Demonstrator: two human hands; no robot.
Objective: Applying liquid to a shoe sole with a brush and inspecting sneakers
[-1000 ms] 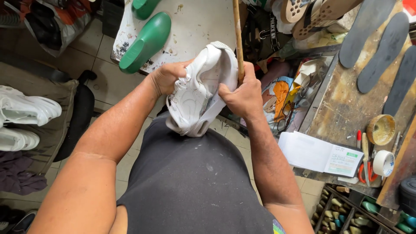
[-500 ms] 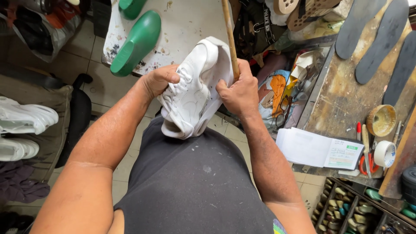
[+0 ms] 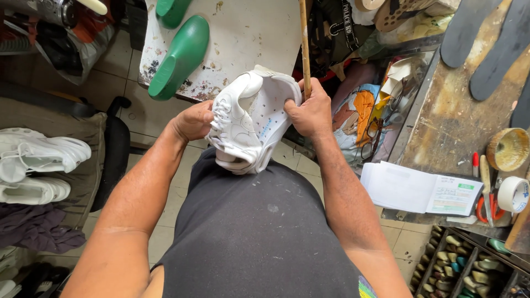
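A white sneaker (image 3: pixel 248 118) is held over my lap, turned on its side so the perforated upper faces me. My left hand (image 3: pixel 196 118) grips the shoe's left side. My right hand (image 3: pixel 312 113) clasps the shoe's right edge and also holds a thin wooden stick (image 3: pixel 305 44) that rises straight up past the white table. The part of the shoe behind my fingers is hidden.
A stained white table (image 3: pixel 243 38) with two green shoe lasts (image 3: pixel 179 58) stands ahead. At right, a worn workbench (image 3: pixel 458 127) carries dark insoles (image 3: pixel 469 30), an open notebook (image 3: pixel 419 190), a tape roll (image 3: pixel 513 193) and a small bowl (image 3: pixel 508 149). White shoes (image 3: pixel 38 160) lie at left.
The shoe has tilted and turned in my hands, showing more of its perforated side. My right hand has shifted its hold along the shoe's edge, and the stick stands more upright.
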